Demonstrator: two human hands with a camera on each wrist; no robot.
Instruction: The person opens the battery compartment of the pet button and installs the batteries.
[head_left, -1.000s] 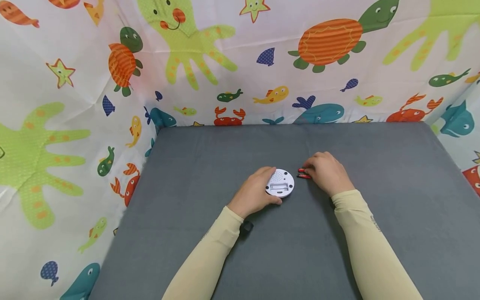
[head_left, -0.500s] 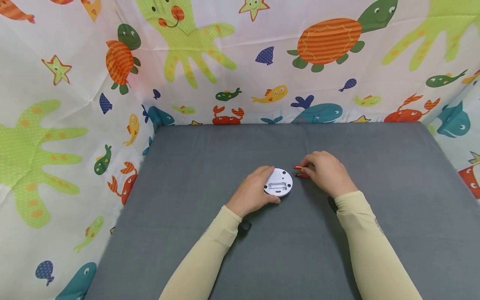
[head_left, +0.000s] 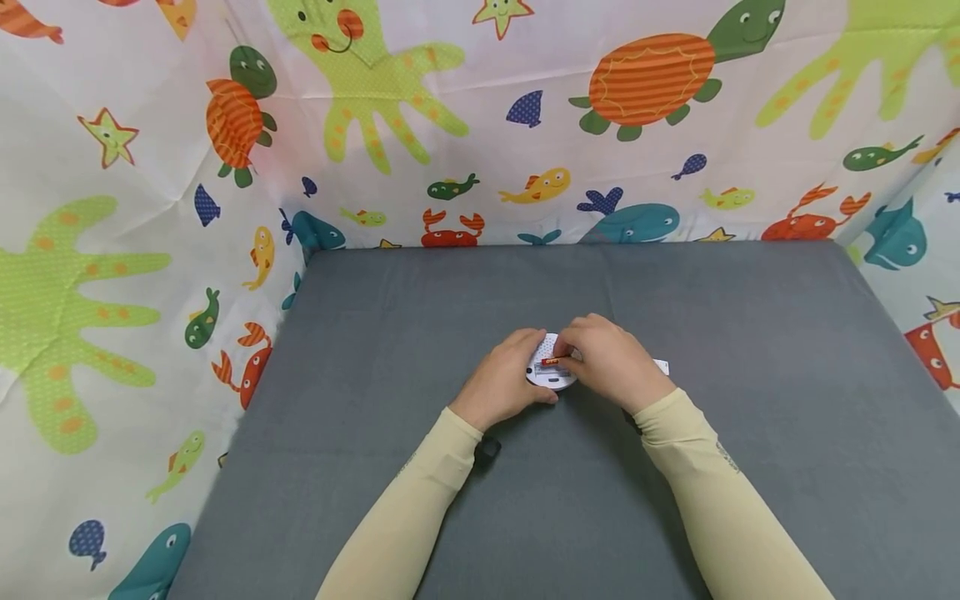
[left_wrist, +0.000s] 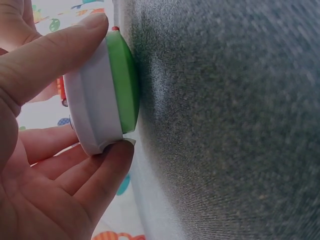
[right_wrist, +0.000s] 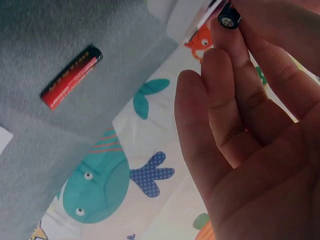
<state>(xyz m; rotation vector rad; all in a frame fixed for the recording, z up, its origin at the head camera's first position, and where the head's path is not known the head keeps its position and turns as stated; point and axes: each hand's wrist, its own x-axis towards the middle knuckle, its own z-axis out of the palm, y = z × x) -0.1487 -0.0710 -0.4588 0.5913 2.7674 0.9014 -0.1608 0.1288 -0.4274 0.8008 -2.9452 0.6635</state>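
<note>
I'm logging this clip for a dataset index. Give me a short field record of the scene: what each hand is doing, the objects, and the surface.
left hand: grips the rim of the round white device, thumb and fingers on opposite sides
device: white shell, green face down on the cloth, open slot on top
right hand: pinches a red battery over the device's slot
second battery: red and black, lying loose on the cloth
white piece: flat on the cloth, right of the hands
surface: grey cloth
backdrop: sea-animal print sheet
</note>
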